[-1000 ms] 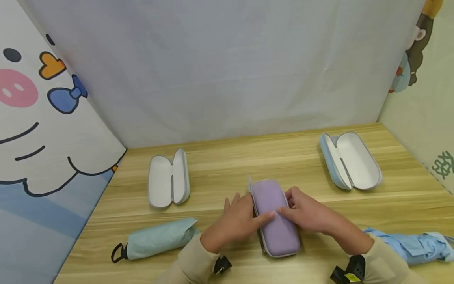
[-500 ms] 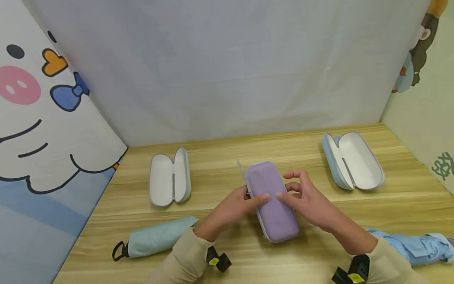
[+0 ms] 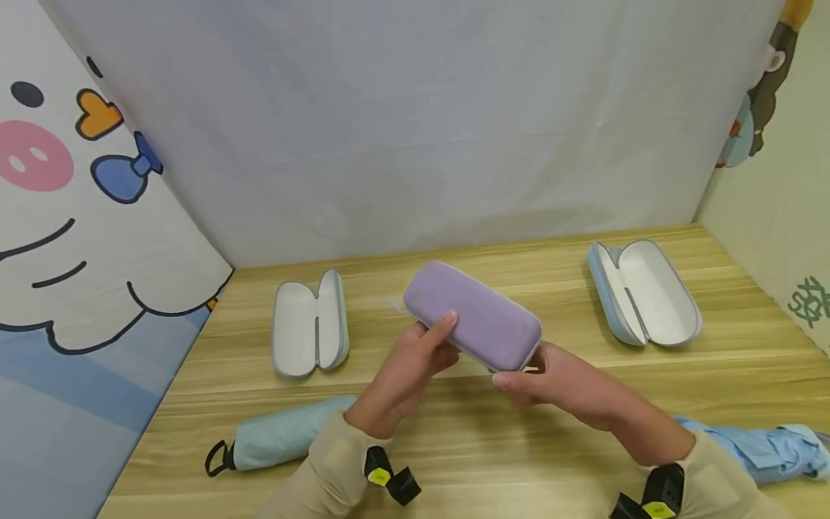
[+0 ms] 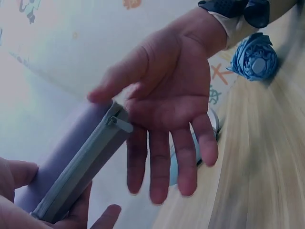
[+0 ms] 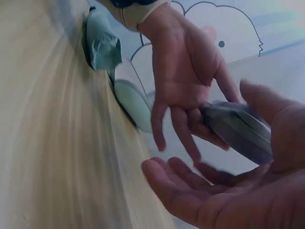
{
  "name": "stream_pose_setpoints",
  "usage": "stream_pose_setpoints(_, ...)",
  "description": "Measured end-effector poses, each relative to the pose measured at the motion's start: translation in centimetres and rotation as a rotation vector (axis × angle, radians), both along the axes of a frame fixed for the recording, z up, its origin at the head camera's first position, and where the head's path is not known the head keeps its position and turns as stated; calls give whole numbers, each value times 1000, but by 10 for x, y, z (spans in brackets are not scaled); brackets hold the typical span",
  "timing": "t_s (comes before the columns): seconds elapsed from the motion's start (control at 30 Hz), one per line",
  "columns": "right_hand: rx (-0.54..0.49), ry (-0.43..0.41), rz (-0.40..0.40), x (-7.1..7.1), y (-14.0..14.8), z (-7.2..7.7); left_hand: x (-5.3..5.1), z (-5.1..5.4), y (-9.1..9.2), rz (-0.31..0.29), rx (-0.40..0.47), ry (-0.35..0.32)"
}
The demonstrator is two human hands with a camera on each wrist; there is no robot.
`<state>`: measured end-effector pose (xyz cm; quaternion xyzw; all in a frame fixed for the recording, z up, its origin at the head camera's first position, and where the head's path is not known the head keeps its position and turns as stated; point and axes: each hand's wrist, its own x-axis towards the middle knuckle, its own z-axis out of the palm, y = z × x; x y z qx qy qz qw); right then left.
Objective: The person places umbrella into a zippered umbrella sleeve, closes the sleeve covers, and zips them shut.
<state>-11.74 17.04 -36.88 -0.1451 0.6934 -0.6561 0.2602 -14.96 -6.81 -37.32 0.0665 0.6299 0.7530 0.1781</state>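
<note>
A closed purple zippered case (image 3: 473,315) is tilted above the table. My left hand (image 3: 410,367) grips its near left side, thumb on top and fingers underneath. At the right end, my right hand (image 3: 567,378) touches the case, its thumb by the near corner. In the left wrist view, the right hand (image 4: 174,90) shows its palm with straight fingers, beside the zipper pull (image 4: 123,125). The right wrist view shows the left hand (image 5: 183,67) holding the case (image 5: 240,133) across from the right hand (image 5: 238,195).
Two opened cases with white insides stand farther back, one at left (image 3: 295,331), one at right (image 3: 658,295). A folded pale green umbrella (image 3: 279,432) lies at front left, a folded blue umbrella (image 3: 759,450) at front right. A curtain hangs behind the wooden table (image 3: 486,468).
The purple case has risen and moved away from me, turning so its long side slants from upper left to lower right. The right thumb has shifted from its top to its near corner.
</note>
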Motion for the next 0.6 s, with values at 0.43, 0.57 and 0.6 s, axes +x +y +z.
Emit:
stream_pose_setpoints(0.43, -31, 60, -73, 4, -10, -6, 0, 4, 4, 129, 177, 23)
stream_pose_setpoints(0.57, 144, 279, -172, 7, -15, -4, 0, 4, 1, 161, 156, 23)
stream_pose_setpoints(0.6, 195, 349, -203, 8, -16, -3, 0, 4, 0, 168, 145, 23)
